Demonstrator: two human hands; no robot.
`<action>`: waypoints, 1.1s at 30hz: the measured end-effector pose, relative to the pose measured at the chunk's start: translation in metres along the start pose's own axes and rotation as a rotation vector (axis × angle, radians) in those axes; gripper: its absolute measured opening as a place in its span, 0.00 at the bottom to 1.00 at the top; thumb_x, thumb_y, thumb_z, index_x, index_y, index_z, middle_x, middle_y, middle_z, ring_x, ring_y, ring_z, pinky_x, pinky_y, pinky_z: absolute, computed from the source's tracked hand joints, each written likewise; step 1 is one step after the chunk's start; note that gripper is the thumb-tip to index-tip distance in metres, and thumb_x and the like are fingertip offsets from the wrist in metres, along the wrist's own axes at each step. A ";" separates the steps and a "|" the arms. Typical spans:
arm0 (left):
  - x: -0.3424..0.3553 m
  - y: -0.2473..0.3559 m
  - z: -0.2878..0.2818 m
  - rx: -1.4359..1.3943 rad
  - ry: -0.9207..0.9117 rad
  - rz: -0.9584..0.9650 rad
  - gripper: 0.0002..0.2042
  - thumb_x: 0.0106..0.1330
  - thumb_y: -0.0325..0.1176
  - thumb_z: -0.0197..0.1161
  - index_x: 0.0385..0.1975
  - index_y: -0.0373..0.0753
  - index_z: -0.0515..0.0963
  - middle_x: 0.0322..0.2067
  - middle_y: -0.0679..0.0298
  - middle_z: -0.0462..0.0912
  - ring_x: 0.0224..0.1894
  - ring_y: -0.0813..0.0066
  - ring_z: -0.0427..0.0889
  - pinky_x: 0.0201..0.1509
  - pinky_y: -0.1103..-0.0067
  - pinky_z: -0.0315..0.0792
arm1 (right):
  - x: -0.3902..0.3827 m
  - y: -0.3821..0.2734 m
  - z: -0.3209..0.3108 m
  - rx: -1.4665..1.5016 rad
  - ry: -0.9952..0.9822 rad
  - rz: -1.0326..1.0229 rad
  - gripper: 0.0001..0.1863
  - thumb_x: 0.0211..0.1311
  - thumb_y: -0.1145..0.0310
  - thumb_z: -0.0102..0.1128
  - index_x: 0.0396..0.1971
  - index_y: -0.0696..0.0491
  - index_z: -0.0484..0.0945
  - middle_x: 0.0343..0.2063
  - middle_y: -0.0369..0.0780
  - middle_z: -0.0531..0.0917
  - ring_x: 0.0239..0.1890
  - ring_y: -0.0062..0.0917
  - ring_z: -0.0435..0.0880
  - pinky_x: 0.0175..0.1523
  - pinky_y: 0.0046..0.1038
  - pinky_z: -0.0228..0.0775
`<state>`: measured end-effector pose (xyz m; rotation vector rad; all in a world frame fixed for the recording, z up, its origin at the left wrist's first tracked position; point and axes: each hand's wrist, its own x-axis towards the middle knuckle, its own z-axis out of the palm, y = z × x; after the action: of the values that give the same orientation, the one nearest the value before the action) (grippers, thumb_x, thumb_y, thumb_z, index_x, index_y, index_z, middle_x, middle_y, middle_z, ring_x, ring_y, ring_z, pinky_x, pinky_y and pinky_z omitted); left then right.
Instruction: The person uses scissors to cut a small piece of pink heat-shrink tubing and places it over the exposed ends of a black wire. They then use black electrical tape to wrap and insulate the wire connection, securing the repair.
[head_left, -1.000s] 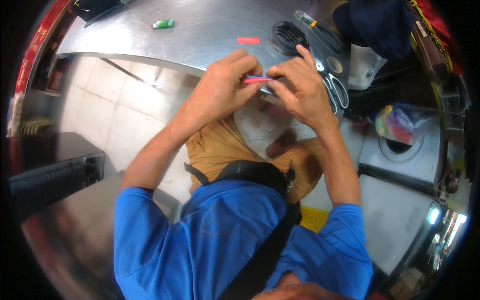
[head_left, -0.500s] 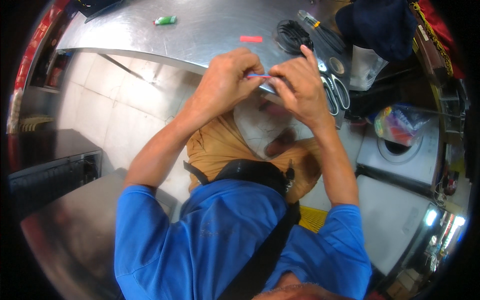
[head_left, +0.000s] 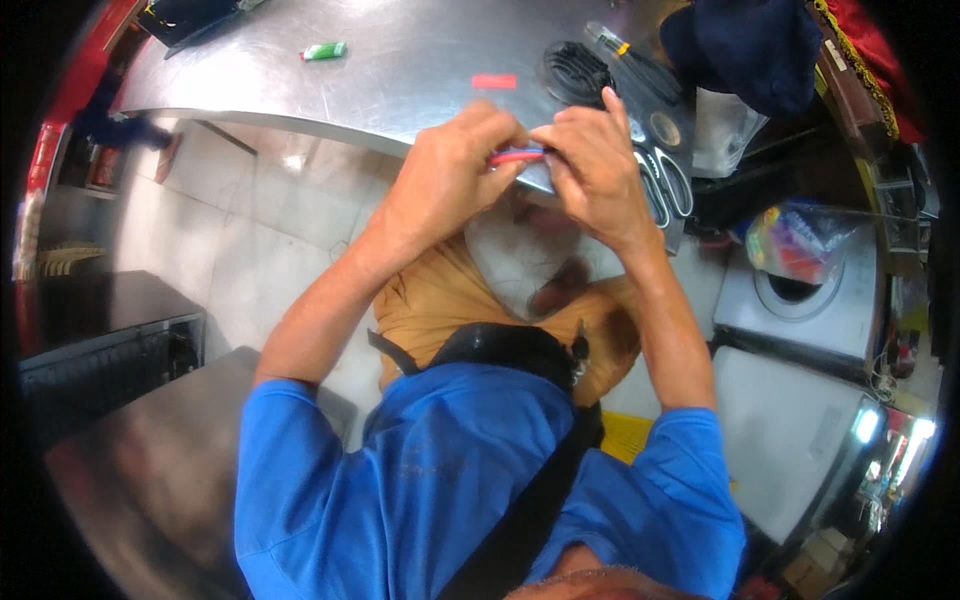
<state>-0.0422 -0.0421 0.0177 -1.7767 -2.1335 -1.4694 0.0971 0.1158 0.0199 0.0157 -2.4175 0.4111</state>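
Over the near edge of the metal table, my left hand [head_left: 450, 165] and my right hand [head_left: 600, 170] work close together on thin red and blue wires [head_left: 517, 156]. The wires run between my fingertips, the red one alongside the blue. My left hand pinches them with thumb and curled fingers. On the right, my thumb and bent forefinger close on the other end, while another finger points up. The ends of the wires are hidden in my fingers. A flat red strip [head_left: 494, 81] lies on the table just beyond.
On the metal table [head_left: 400, 60] lie a green lighter-like tube [head_left: 323, 51], a black cable coil [head_left: 577, 72], pliers [head_left: 635, 55], a tape roll [head_left: 664, 129], and scissors [head_left: 664, 185]. A dark cap [head_left: 745, 50] sits back right. White machines stand at right; a person's leg [head_left: 115, 125] shows at left.
The red wire shows more plainly and looks thicker between my fingers; both hands stay in nearly the same place. Another person's leg and foot have come into view at the far left.
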 end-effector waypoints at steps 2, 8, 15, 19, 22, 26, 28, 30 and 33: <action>-0.004 -0.004 0.001 0.016 -0.019 0.049 0.10 0.59 0.28 0.75 0.36 0.35 0.83 0.30 0.61 0.81 0.28 0.72 0.81 0.32 0.76 0.76 | -0.003 0.005 0.000 0.003 0.012 0.020 0.11 0.52 0.76 0.71 0.37 0.50 0.87 0.35 0.35 0.86 0.53 0.31 0.82 0.75 0.52 0.52; -0.005 -0.005 -0.001 -0.161 0.016 -0.033 0.05 0.64 0.29 0.72 0.36 0.36 0.88 0.33 0.63 0.86 0.31 0.77 0.83 0.34 0.79 0.77 | -0.002 0.003 -0.002 -0.054 0.064 -0.008 0.11 0.53 0.76 0.71 0.38 0.48 0.88 0.40 0.33 0.88 0.57 0.32 0.81 0.75 0.51 0.53; 0.007 -0.012 -0.012 -0.282 0.015 -0.171 0.05 0.67 0.30 0.71 0.38 0.37 0.89 0.32 0.63 0.87 0.33 0.78 0.83 0.38 0.80 0.76 | -0.003 0.009 0.001 -0.093 0.153 0.012 0.12 0.53 0.76 0.71 0.38 0.50 0.88 0.46 0.36 0.86 0.60 0.38 0.78 0.73 0.52 0.58; 0.056 -0.040 -0.020 -0.065 0.112 -0.138 0.09 0.69 0.35 0.69 0.43 0.37 0.88 0.33 0.61 0.88 0.33 0.78 0.83 0.38 0.78 0.76 | -0.003 0.008 0.003 -0.141 0.120 0.021 0.13 0.51 0.79 0.68 0.38 0.52 0.88 0.50 0.39 0.85 0.64 0.41 0.73 0.73 0.51 0.59; 0.093 -0.081 -0.009 0.184 0.040 -0.127 0.16 0.69 0.42 0.68 0.49 0.38 0.85 0.37 0.57 0.87 0.35 0.72 0.85 0.40 0.73 0.78 | -0.004 0.010 0.004 -0.109 0.104 0.027 0.19 0.49 0.83 0.64 0.43 0.54 0.86 0.54 0.41 0.82 0.66 0.43 0.72 0.73 0.52 0.59; 0.100 -0.101 0.007 0.392 0.092 0.003 0.20 0.68 0.41 0.67 0.56 0.40 0.80 0.50 0.52 0.82 0.41 0.58 0.85 0.47 0.66 0.79 | -0.009 -0.004 -0.016 -0.084 0.153 0.131 0.24 0.49 0.83 0.62 0.49 0.55 0.82 0.58 0.45 0.79 0.66 0.44 0.72 0.73 0.47 0.61; 0.096 -0.100 0.011 0.426 0.118 0.031 0.19 0.68 0.40 0.67 0.56 0.39 0.80 0.52 0.53 0.81 0.45 0.56 0.84 0.50 0.67 0.78 | -0.016 0.001 -0.039 -0.129 0.267 0.207 0.22 0.49 0.82 0.63 0.49 0.55 0.82 0.56 0.47 0.80 0.65 0.44 0.73 0.72 0.45 0.62; 0.096 -0.095 0.010 0.413 0.157 0.087 0.18 0.68 0.39 0.67 0.54 0.39 0.80 0.53 0.53 0.81 0.48 0.55 0.83 0.53 0.68 0.77 | -0.022 0.026 -0.062 -0.260 0.319 0.364 0.16 0.55 0.72 0.69 0.45 0.56 0.84 0.54 0.48 0.82 0.61 0.45 0.76 0.67 0.44 0.66; 0.096 -0.085 0.005 0.387 0.188 0.152 0.16 0.68 0.36 0.67 0.52 0.38 0.81 0.53 0.54 0.81 0.52 0.55 0.82 0.56 0.69 0.76 | -0.028 0.059 -0.078 -0.271 0.093 0.617 0.14 0.58 0.64 0.71 0.38 0.59 0.86 0.55 0.50 0.82 0.59 0.46 0.77 0.66 0.41 0.67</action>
<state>-0.1397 0.0416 0.0118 -1.5545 -1.9737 -1.0530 0.1604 0.1922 0.0423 -0.8630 -2.3254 0.3375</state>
